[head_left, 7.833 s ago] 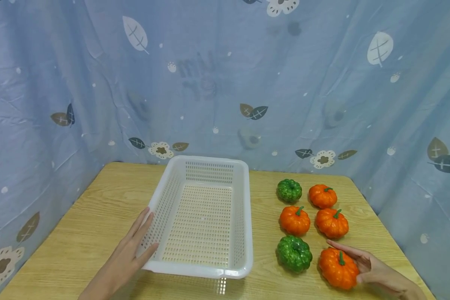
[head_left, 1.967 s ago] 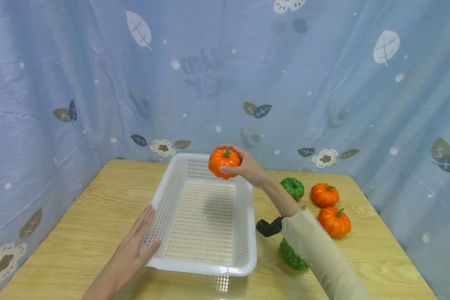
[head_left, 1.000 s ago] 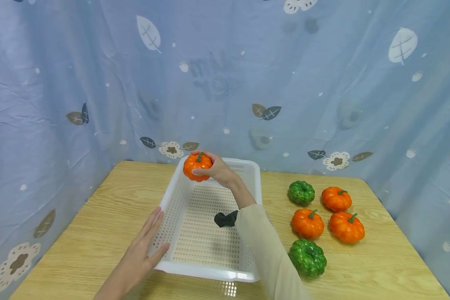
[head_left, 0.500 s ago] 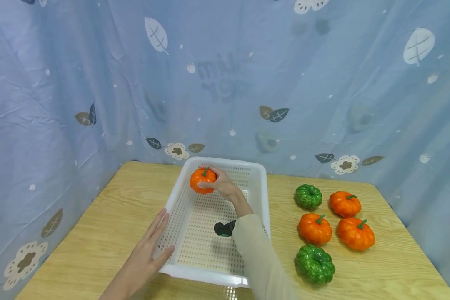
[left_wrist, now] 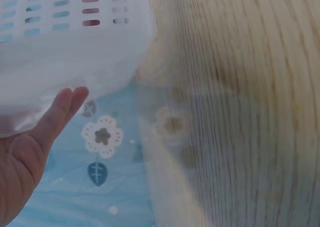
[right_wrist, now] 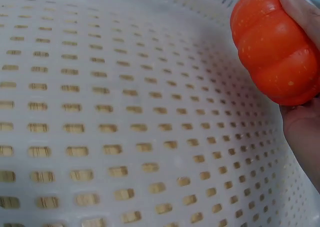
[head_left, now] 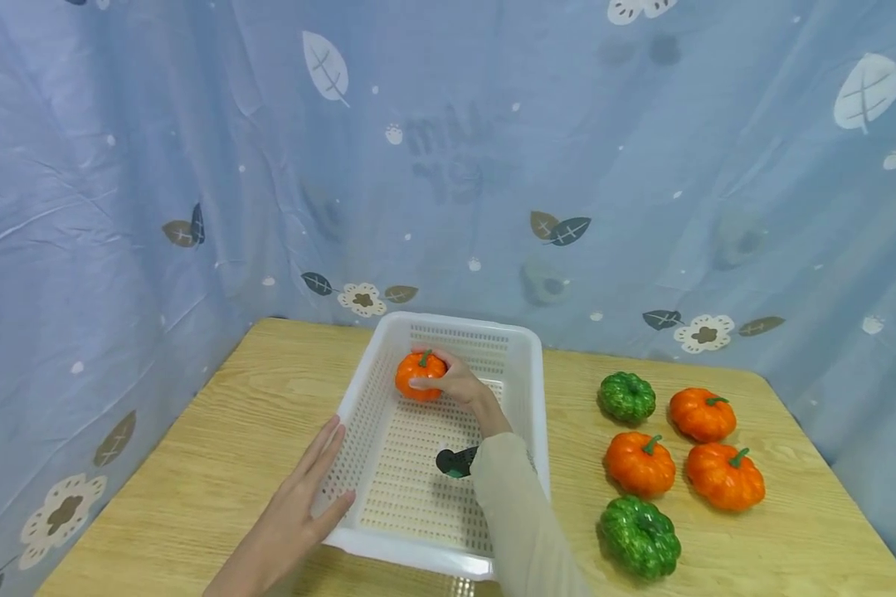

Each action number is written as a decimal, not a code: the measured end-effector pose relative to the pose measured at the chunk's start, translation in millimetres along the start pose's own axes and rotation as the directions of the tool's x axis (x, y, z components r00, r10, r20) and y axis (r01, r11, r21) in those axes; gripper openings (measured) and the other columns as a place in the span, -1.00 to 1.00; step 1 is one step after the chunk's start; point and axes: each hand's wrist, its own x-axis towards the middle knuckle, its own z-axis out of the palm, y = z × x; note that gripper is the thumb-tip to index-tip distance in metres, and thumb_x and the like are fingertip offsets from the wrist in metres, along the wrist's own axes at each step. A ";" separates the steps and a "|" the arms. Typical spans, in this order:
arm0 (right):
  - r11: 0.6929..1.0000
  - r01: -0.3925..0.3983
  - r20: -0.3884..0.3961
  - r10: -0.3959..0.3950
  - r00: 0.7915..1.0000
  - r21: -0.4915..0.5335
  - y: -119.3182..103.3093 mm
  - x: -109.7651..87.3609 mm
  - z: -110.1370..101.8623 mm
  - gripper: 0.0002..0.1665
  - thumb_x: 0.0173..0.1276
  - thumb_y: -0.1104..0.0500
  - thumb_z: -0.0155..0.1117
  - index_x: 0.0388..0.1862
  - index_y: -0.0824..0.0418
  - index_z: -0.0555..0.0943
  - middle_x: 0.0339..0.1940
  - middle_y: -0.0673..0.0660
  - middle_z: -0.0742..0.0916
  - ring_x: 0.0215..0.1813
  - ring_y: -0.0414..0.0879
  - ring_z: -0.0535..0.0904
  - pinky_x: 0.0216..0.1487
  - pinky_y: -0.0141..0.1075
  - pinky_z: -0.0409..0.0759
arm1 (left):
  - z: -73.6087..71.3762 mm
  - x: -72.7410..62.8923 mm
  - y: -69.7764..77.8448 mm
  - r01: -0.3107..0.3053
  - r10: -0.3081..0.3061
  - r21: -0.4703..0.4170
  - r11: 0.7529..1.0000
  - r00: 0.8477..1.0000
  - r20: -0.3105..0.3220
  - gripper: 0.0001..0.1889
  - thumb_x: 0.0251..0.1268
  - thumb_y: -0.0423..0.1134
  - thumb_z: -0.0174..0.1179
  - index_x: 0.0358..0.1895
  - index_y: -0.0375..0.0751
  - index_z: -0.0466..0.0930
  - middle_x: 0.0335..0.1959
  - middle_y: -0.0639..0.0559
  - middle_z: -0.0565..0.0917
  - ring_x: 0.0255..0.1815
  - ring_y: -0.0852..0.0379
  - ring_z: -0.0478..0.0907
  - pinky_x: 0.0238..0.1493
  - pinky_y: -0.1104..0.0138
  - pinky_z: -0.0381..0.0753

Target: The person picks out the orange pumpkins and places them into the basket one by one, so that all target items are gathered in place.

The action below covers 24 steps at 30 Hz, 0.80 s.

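A white perforated plastic basket [head_left: 541, 398] stands on the wooden table. My right hand [head_left: 463, 385] grips an orange pumpkin [head_left: 410, 371] with a green stem, low inside the basket near its back left corner. Thumb and fingers lie on opposite sides of the pumpkin, and the right wrist view shows its ribbed skin [right_wrist: 272, 47] close to the slotted floor [right_wrist: 120, 137]. My left hand [head_left: 287, 510] rests against the basket's left side, fingers straight along the rim. Seen from the left wrist, extended fingers [left_wrist: 57, 114] lie at the basket's outer wall [left_wrist: 75, 54].
Right of the basket, a front green pumpkin [head_left: 640, 537], a back green pumpkin [head_left: 627, 397] and several orange pumpkins [head_left: 640, 464] sit on the table [head_left: 784, 531]. A dark wrist-worn piece [head_left: 454, 462] juts from the right sleeve [head_left: 518, 506]. A blue patterned curtain [head_left: 448, 166] hangs behind.
The right hand took the front orange pumpkin from the table, carried it left over the basket and lowered it inside. The left hand keeps its place at the rim; the head view has shifted.
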 end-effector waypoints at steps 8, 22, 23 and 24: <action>1.000 0.004 -0.016 -0.004 1.000 0.025 6.2 -3.1 -2.8 -0.32 0.19 0.43 0.31 0.32 0.26 0.41 0.25 0.20 0.53 0.17 0.02 0.49 0.25 -0.17 0.50 | 1.1 1.2 1.5 0.010 -0.010 0.015 1.000 1.000 0.013 -0.22 0.31 -0.18 0.20 0.51 -0.24 0.01 0.56 -0.04 -0.05 0.42 -0.27 0.14 0.25 -0.12 0.30; 0.996 -0.070 -0.056 0.067 0.996 -0.047 0.5 -0.7 4.3 -0.29 0.09 0.36 0.45 0.26 0.15 0.46 0.18 0.16 0.56 0.14 0.03 0.49 0.22 -0.17 0.52 | 0.0 0.4 2.0 0.022 -0.022 0.005 1.000 1.000 0.007 -0.22 0.31 -0.19 0.20 0.51 -0.21 0.02 0.56 -0.03 -0.05 0.41 -0.26 0.17 0.23 -0.10 0.32; 0.996 -0.068 -0.057 0.065 0.996 -0.053 0.7 -0.6 4.8 -0.28 0.09 0.36 0.45 0.26 0.16 0.46 0.18 0.17 0.55 0.15 0.03 0.49 0.22 -0.16 0.52 | 0.0 0.3 2.0 0.024 -0.024 0.004 1.000 1.000 0.008 -0.22 0.31 -0.19 0.20 0.51 -0.21 0.02 0.56 -0.03 -0.05 0.41 -0.26 0.16 0.24 -0.10 0.31; 0.996 -0.073 -0.061 0.070 0.996 -0.054 0.9 -0.6 5.1 -0.28 0.09 0.36 0.45 0.26 0.16 0.46 0.18 0.17 0.55 0.14 0.03 0.49 0.22 -0.16 0.52 | 0.1 0.3 1.9 0.026 -0.026 0.002 1.000 1.000 0.010 -0.22 0.31 -0.19 0.20 0.51 -0.22 0.02 0.56 -0.03 -0.05 0.41 -0.26 0.16 0.24 -0.10 0.31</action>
